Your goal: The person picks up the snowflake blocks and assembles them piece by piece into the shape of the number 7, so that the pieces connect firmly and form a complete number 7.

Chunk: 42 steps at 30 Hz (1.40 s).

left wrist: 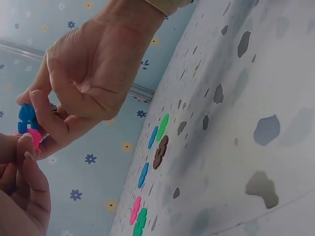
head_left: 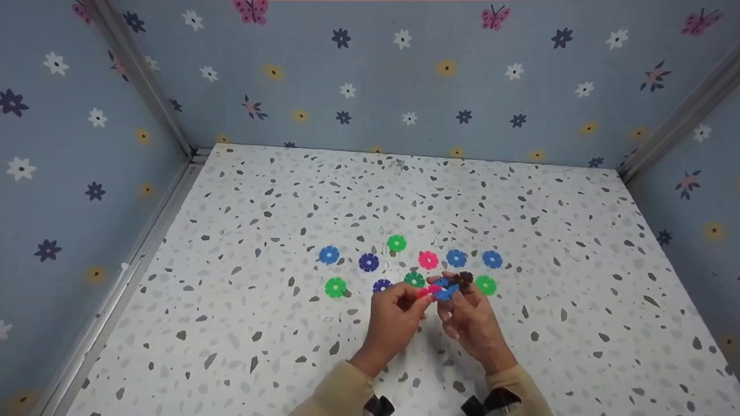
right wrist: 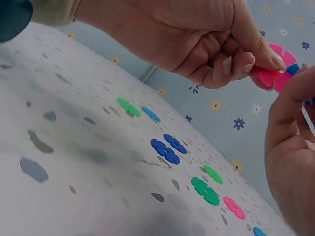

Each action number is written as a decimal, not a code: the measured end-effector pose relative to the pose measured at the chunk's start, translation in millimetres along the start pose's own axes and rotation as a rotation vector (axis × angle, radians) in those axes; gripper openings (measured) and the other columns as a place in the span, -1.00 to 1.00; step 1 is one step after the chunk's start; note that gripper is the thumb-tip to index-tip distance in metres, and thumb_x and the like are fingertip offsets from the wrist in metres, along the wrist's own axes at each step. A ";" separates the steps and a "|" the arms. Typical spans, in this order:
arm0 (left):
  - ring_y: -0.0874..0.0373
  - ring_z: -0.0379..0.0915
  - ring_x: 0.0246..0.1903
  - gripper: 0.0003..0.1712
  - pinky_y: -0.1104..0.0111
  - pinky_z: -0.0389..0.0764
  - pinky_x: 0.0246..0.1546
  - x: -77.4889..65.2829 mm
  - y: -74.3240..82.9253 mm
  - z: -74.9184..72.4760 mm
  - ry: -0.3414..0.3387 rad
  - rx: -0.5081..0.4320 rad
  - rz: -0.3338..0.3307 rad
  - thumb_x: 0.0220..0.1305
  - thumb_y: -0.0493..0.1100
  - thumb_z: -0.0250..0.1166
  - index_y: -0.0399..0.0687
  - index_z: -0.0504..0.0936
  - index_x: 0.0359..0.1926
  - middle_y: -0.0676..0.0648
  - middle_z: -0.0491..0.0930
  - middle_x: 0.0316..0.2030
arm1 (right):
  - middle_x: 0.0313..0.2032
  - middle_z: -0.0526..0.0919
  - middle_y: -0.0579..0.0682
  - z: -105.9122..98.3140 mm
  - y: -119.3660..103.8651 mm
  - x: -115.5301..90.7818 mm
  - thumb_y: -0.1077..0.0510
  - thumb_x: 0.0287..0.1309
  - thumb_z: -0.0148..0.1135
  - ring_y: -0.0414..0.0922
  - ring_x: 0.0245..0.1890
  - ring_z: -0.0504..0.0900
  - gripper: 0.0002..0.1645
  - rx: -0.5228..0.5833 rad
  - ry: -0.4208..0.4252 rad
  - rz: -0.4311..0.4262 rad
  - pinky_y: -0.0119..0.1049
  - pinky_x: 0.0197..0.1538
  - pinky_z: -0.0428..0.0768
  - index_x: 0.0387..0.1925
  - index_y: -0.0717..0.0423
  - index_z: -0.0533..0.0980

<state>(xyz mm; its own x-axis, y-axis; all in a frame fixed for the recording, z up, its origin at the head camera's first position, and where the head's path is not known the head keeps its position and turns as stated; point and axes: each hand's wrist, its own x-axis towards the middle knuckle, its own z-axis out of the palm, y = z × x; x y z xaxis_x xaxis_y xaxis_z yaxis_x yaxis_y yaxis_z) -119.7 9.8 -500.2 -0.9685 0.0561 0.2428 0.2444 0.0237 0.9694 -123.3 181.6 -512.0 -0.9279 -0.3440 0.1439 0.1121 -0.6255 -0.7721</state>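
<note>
Tan sleeves [head_left: 338, 393] and dark wristbands [head_left: 500, 400] sit nearest to you, and past them your two hands meet above the surface [head_left: 260, 352]. Your left hand [head_left: 393, 318] pinches a pink notched disc [right wrist: 276, 81] between thumb and fingers. Your right hand [head_left: 474, 326] grips a blue notched disc [left wrist: 28, 114] just to its right; the two pieces touch at their edges, though you cannot tell how firmly they interlock.

Just beyond your right hand lies a brown disc [head_left: 465, 279], with a light green disc [head_left: 485, 285] to its right and two blue discs [head_left: 492, 259] on its far side. Farther left on the surface you have a second pink disc [head_left: 428, 260], a dark green disc [head_left: 414, 279] and two purple-blue discs [head_left: 368, 262], the nearer one partly hidden by your left hand
</note>
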 end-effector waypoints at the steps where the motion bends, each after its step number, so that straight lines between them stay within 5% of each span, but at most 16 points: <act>1: 0.20 0.51 -0.52 -0.91 0.43 0.57 -0.53 0.3 0.3 -0.2 -0.005 0.003 -0.007 0.26 -0.20 0.40 -0.13 0.68 -0.33 0.03 0.62 -0.48 | 0.15 0.54 0.14 0.5 -2.6 -0.2 0.28 0.51 -0.10 -0.19 -0.43 0.50 -0.64 -0.044 0.020 -0.002 -0.49 -0.56 0.48 0.25 0.13 0.36; 10: 0.15 0.54 -0.46 -0.91 0.39 0.57 -0.47 0.2 0.4 -2.7 0.015 -0.045 -0.053 0.27 -0.20 0.38 -0.13 0.69 -0.25 0.03 0.66 -0.37 | 0.16 0.53 0.16 5.1 -11.8 -0.1 0.21 0.49 -0.02 -0.19 -0.47 0.50 -0.60 -0.216 0.173 0.007 -0.48 -0.58 0.45 0.28 0.19 0.31; 14: 0.15 0.50 -0.51 -0.86 0.41 0.54 -0.50 -0.9 2.6 -3.4 0.010 -0.197 -0.164 0.26 -0.20 0.39 -0.19 0.69 -0.25 -0.06 0.64 -0.43 | 0.18 0.50 0.18 5.9 -9.6 -0.4 0.30 0.43 0.00 -0.19 -0.50 0.50 -0.49 -0.246 0.126 0.012 -0.48 -0.58 0.45 0.36 0.25 0.25; 21: 0.21 0.39 -0.55 -0.82 0.45 0.44 -0.52 -0.5 5.6 -7.3 -0.096 -0.461 -0.412 0.26 -0.23 0.38 -0.28 0.65 -0.21 -0.05 0.58 -0.49 | 0.18 0.55 0.14 5.9 -7.1 -0.8 0.40 0.37 -0.01 -0.23 -0.54 0.50 -0.48 -0.238 -0.001 0.042 -0.49 -0.57 0.46 0.33 0.22 0.33; 25: 0.23 0.40 -0.55 -0.84 0.45 0.43 -0.53 1.1 5.2 -8.9 -0.125 -0.522 -0.495 0.25 -0.24 0.37 -0.27 0.64 -0.23 -0.06 0.62 -0.46 | 0.08 0.62 0.12 4.1 -7.4 -0.9 0.41 0.37 0.00 -0.25 -0.55 0.51 -0.55 -0.232 -0.020 0.042 -0.50 -0.58 0.45 0.24 0.18 0.43; 29: 0.17 0.45 -0.53 -0.80 0.44 0.45 -0.53 3.9 -1.5 -20.6 -0.129 -0.355 -0.455 0.26 -0.19 0.38 -0.27 0.67 -0.21 -0.10 0.67 -0.39 | 0.11 0.59 0.10 1.8 -7.1 -2.0 0.42 0.40 -0.04 -0.23 -0.51 0.53 -0.54 -0.216 -0.009 0.044 -0.50 -0.57 0.46 0.27 0.18 0.40; 34: 0.03 0.54 -0.38 -0.85 0.38 0.53 -0.43 11.1 -8.6 -49.9 -0.026 -0.049 -0.387 0.24 -0.22 0.38 -0.23 0.70 -0.23 -0.07 0.67 -0.33 | 0.14 0.57 0.10 -0.7 -7.2 -2.9 0.38 0.42 -0.04 -0.18 -0.46 0.54 -0.54 -0.171 0.064 0.080 -0.49 -0.56 0.47 0.30 0.19 0.38; 42: 0.11 0.43 -0.43 -0.90 0.33 0.52 -0.44 24.7 -18.9 -93.6 0.045 0.260 -0.369 0.22 -0.24 0.36 -0.16 0.69 -0.25 -0.04 0.58 -0.34 | 0.12 0.58 0.10 -2.7 -8.4 -4.5 0.33 0.44 -0.02 -0.18 -0.46 0.53 -0.57 -0.142 0.118 0.101 -0.48 -0.55 0.47 0.27 0.11 0.45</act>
<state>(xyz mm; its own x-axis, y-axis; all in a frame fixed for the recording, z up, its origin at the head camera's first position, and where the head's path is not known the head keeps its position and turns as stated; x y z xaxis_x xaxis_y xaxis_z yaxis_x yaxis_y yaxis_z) -152.8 -82.7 -509.1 -0.9928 -0.0463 -0.1102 -0.1189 0.2840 0.9514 -121.1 190.3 -507.9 -0.9506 -0.3105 -0.0054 0.1631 -0.4845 -0.8595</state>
